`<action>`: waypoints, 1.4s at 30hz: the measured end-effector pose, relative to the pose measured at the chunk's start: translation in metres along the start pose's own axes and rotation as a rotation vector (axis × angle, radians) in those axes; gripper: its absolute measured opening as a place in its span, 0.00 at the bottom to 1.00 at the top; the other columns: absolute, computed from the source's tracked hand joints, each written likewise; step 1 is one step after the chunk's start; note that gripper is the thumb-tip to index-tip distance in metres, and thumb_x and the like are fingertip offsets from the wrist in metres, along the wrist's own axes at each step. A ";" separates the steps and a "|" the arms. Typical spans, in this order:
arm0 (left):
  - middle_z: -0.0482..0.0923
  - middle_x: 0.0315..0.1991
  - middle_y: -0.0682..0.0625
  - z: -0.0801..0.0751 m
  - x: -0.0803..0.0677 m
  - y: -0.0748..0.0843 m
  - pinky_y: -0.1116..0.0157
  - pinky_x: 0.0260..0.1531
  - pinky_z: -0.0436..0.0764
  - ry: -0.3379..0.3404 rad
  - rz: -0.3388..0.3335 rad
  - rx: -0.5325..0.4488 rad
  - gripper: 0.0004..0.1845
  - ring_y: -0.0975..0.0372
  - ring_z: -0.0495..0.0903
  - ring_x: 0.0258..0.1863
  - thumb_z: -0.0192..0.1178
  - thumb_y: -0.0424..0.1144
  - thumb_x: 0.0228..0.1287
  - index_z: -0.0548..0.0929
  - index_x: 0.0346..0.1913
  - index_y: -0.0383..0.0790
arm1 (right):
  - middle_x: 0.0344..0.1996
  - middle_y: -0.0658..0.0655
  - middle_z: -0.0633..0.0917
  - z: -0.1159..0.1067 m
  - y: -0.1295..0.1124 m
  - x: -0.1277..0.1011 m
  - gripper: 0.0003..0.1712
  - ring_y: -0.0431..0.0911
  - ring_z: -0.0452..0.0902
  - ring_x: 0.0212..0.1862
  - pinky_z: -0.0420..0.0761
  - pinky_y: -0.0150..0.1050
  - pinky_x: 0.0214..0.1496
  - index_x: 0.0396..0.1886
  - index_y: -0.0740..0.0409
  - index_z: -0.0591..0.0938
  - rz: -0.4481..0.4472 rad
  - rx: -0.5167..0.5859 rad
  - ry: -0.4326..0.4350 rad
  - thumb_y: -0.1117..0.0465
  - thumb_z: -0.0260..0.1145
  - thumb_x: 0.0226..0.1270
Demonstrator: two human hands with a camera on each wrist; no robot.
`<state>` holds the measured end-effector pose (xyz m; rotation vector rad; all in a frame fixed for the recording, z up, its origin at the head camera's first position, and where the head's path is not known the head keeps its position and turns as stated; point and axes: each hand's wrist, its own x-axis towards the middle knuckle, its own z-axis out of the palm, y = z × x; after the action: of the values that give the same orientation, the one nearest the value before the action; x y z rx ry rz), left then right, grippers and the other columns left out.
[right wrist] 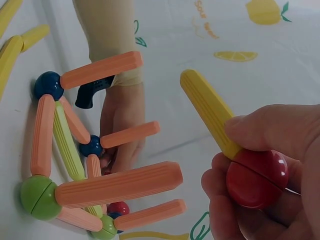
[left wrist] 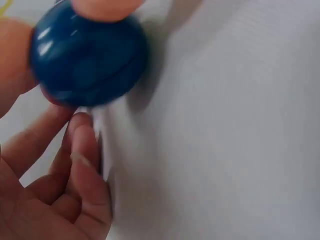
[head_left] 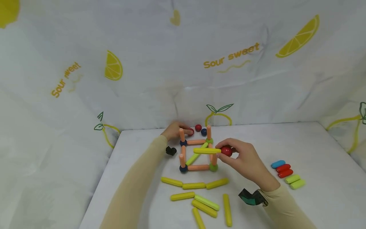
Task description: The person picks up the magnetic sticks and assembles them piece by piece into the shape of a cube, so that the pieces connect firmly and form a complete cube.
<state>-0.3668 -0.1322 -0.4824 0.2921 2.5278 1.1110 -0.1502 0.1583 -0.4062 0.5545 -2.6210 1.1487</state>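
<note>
My right hand [head_left: 228, 152] pinches a red ball [head_left: 227, 151] with a yellow stick [head_left: 207, 150] stuck to it. It holds them level beside the top of a frame of orange sticks [head_left: 197, 167] joined by blue and green balls [head_left: 213, 167]. The right wrist view shows the same red ball [right wrist: 257, 177] and yellow stick [right wrist: 207, 110] in my fingers. My left hand [head_left: 178, 130] reaches behind the frame. In the left wrist view it pinches a blue ball [left wrist: 87, 55] against the white cloth, other fingers [left wrist: 80, 150] curled below.
A loose red ball [head_left: 198, 128] and blue ball [head_left: 204, 131] lie behind the frame. Several yellow sticks [head_left: 194, 185] lie at the front of the white table [head_left: 314, 149]. Short blue, red and green pieces [head_left: 286, 173] sit at the right. A lemon-print cloth wall stands behind.
</note>
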 end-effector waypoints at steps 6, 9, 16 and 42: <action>0.89 0.58 0.49 -0.035 -0.048 -0.020 0.49 0.64 0.84 0.130 0.012 -0.198 0.22 0.53 0.86 0.58 0.72 0.55 0.71 0.89 0.62 0.50 | 0.46 0.45 0.90 0.006 -0.002 0.005 0.15 0.41 0.84 0.43 0.88 0.33 0.44 0.50 0.44 0.88 -0.001 0.013 -0.021 0.60 0.81 0.67; 0.89 0.57 0.49 -0.046 -0.086 -0.021 0.45 0.66 0.82 0.213 0.048 -0.282 0.20 0.53 0.87 0.57 0.71 0.53 0.73 0.87 0.63 0.52 | 0.45 0.45 0.90 0.006 -0.002 0.005 0.14 0.42 0.84 0.43 0.86 0.31 0.43 0.50 0.43 0.88 0.011 0.015 -0.029 0.60 0.80 0.68; 0.89 0.55 0.53 -0.028 -0.160 0.006 0.54 0.59 0.86 0.269 0.206 -0.301 0.21 0.58 0.87 0.52 0.73 0.52 0.72 0.86 0.65 0.56 | 0.44 0.47 0.90 0.000 0.000 0.004 0.13 0.43 0.85 0.43 0.85 0.30 0.41 0.50 0.42 0.89 0.032 0.014 -0.003 0.60 0.79 0.69; 0.89 0.54 0.61 0.004 -0.199 0.028 0.55 0.58 0.87 0.208 0.451 -0.172 0.18 0.66 0.86 0.51 0.72 0.47 0.73 0.86 0.62 0.55 | 0.54 0.52 0.88 0.011 0.000 0.015 0.24 0.47 0.88 0.52 0.80 0.17 0.54 0.61 0.51 0.85 0.045 0.116 -0.081 0.63 0.80 0.67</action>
<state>-0.1827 -0.1757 -0.4157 0.7633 2.5894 1.5895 -0.1645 0.1466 -0.4080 0.5786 -2.6602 1.3256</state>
